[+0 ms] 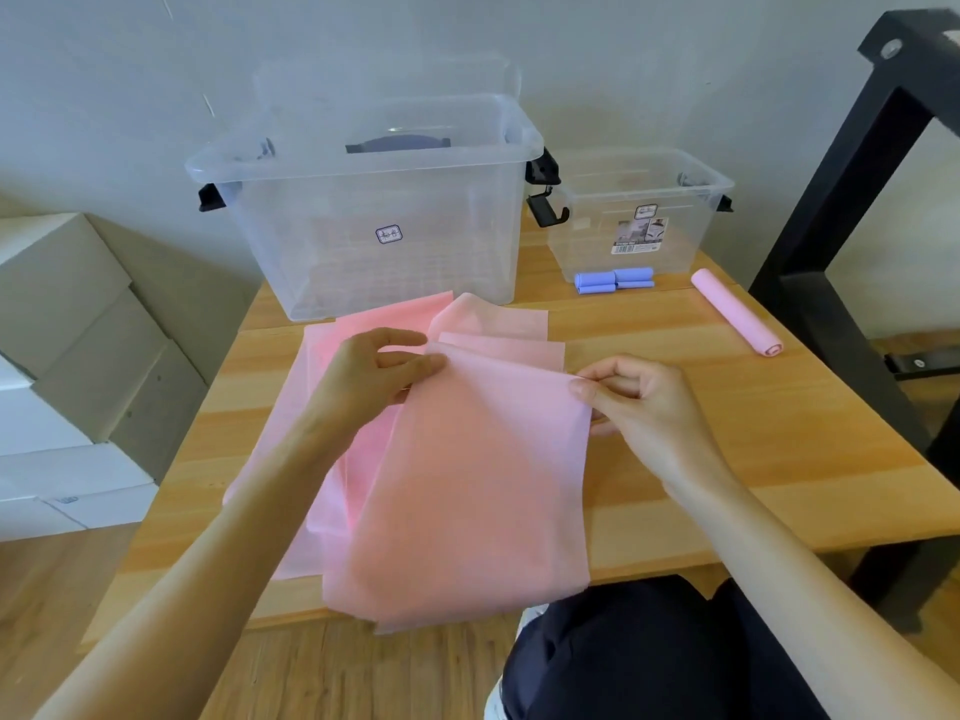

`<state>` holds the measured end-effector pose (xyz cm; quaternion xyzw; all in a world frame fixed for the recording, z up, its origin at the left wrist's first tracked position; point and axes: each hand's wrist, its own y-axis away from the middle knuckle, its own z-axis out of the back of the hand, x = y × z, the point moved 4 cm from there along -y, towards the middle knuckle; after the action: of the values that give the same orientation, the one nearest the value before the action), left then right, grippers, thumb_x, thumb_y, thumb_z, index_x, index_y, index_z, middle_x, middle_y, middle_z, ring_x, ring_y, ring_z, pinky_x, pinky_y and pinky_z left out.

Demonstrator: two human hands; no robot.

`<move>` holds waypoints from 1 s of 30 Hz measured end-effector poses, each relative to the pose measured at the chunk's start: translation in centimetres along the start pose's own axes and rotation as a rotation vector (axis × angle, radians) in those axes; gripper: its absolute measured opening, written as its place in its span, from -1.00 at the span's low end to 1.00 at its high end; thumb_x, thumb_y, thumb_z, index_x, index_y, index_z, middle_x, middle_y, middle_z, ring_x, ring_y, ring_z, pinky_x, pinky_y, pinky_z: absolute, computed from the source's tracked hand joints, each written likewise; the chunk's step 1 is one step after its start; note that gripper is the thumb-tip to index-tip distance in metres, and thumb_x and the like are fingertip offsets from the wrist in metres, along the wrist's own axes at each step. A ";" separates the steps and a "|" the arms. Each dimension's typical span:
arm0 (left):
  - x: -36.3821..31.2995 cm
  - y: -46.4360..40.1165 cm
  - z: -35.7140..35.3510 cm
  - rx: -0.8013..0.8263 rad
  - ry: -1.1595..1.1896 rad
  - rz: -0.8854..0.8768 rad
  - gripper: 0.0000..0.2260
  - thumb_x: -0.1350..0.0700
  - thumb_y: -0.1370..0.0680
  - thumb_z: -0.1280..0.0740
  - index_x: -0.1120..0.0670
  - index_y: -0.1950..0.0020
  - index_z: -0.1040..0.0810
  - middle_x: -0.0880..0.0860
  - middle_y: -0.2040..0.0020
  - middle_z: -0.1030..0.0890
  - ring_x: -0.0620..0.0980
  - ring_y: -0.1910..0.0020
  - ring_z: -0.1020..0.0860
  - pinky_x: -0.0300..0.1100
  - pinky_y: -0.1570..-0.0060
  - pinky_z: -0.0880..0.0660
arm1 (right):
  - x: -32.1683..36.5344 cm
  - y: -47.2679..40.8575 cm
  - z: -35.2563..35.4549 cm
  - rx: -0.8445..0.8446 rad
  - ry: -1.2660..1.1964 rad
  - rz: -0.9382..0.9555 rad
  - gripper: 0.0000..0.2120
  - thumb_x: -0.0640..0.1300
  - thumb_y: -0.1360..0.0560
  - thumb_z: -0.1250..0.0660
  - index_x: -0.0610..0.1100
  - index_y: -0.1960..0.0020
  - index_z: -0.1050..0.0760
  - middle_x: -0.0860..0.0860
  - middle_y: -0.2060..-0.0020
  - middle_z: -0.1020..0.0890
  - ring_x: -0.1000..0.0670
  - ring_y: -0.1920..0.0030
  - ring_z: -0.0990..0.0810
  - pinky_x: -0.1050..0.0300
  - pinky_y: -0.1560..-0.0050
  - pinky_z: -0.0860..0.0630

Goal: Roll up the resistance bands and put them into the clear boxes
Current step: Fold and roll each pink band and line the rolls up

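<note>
Both hands pinch the top pink band's far edge mid-frame: left hand (374, 371), right hand (631, 394), over the pink band (467, 485) pile. Big clear box (374, 210) upper middle looks bandless; smaller box (639, 220) holds blue rolls (613, 280), I think.

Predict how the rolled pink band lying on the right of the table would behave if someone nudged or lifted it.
The rolled pink band is a cylinder lying on its side on the flat wooden table, so it would probably roll. It looks light. Nothing visibly fastens it, so it may loosen when lifted.
</note>
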<state>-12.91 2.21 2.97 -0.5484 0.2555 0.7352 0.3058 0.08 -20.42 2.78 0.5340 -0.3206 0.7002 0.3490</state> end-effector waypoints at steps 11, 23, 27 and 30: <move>1.4 -6.0 -1.9 -0.030 -0.319 -0.001 -0.92 0.13 -0.53 -0.45 0.14 0.11 -0.65 -0.02 0.31 -0.60 -0.18 0.45 -0.52 -0.48 0.56 -0.31 | -4.3 -7.4 -1.3 -0.082 0.165 -0.042 -0.95 -0.28 -0.43 -0.49 -0.18 0.17 -0.63 0.05 0.32 -0.62 0.15 0.32 -0.54 0.42 0.26 -0.42; 2.4 -7.7 -2.8 -0.058 -0.369 -0.021 -0.93 0.15 -0.47 -0.50 0.03 0.08 -0.69 -0.15 0.23 -0.61 -0.30 0.26 -0.53 -0.59 0.36 -0.37 | -4.8 -9.3 -2.4 -0.040 0.132 -0.067 -0.87 -0.25 -0.44 -0.49 -0.06 0.23 -0.64 0.15 0.26 -0.66 0.28 0.27 -0.56 0.55 0.23 -0.39; 2.3 -8.0 -2.9 -0.067 -0.369 -0.034 -0.91 0.16 -0.47 -0.50 0.06 0.05 -0.70 -0.10 0.20 -0.62 -0.26 0.24 -0.54 -0.55 0.31 -0.39 | -4.7 -9.1 -2.4 -0.054 0.029 -0.067 -0.88 -0.27 -0.43 -0.49 -0.06 0.20 -0.66 0.11 0.22 -0.69 0.26 0.21 -0.61 0.50 0.15 -0.45; 2.3 -8.2 -3.2 -0.087 -0.398 -0.029 -0.94 0.14 -0.47 -0.50 0.03 0.08 -0.67 -0.06 0.22 -0.61 -0.18 0.28 -0.53 -0.43 0.35 -0.39 | -4.7 -9.0 -2.0 -0.101 -0.003 -0.047 -0.89 -0.31 -0.42 -0.49 -0.12 0.19 -0.67 0.05 0.22 -0.71 0.17 0.20 -0.64 0.40 0.10 -0.52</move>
<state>-5.37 5.93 -0.41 -0.4088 0.1500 0.8349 0.3367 7.34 -14.50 -1.59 0.5239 -0.3434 0.6741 0.3914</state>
